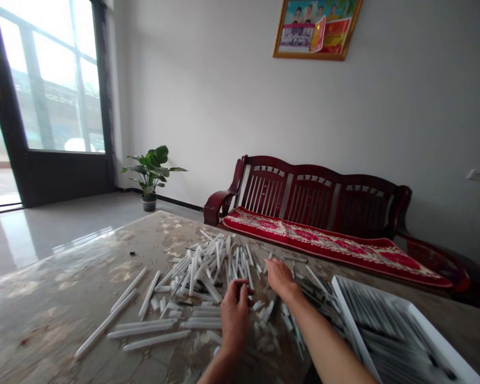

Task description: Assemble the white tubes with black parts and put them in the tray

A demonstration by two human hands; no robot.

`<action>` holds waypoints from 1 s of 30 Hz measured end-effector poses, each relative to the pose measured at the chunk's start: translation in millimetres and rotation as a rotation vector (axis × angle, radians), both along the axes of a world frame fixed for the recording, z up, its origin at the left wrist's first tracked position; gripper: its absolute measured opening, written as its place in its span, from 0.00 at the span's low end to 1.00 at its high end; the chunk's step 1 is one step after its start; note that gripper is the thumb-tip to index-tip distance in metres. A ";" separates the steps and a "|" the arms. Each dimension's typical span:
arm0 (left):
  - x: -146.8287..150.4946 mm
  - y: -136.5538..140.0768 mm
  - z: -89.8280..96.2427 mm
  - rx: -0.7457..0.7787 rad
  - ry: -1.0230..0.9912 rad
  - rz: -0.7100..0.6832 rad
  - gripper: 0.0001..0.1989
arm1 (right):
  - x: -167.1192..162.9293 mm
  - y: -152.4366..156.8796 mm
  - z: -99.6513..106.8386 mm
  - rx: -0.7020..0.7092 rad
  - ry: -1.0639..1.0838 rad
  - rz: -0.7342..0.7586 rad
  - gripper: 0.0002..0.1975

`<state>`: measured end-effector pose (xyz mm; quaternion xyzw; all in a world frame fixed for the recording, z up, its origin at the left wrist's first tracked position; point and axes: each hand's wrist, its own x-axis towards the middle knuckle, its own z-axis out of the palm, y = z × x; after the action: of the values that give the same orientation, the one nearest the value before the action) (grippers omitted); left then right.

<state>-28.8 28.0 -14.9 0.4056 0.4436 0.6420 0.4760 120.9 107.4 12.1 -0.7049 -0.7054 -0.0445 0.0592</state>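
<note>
Slim white plastic tubes [218,256] lie in a loose heap on the patterned tabletop, with short white pieces and thin dark sticks mixed in. My left hand [235,314] is at the near edge of the heap, its fingers curled in toward the thumb. Something small and dark shows at its fingertips, too unclear to name. Farther to the right, my right hand [280,277] reaches across the heap's right side, fingers drawn together beside a white tube; their grip is partly hidden. Thin dark sticks [320,293] lie beyond my right forearm.
A white open box [346,314] at the right holds many thin dark sticks, blurred. Several separate tubes [150,328] lie left of the heap on the table [64,309]. Behind stand a red wooden bench [308,200] and a potted plant [149,165].
</note>
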 end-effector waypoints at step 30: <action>11.4 -20.8 -1.6 0.147 0.187 -0.195 0.15 | 15.6 -105.5 29.4 0.136 1.023 0.066 0.11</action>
<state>-17.4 7.2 -16.5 0.5386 0.3964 0.5830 0.4614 136.5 1.9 41.5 -0.6085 -0.6033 0.2621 0.4439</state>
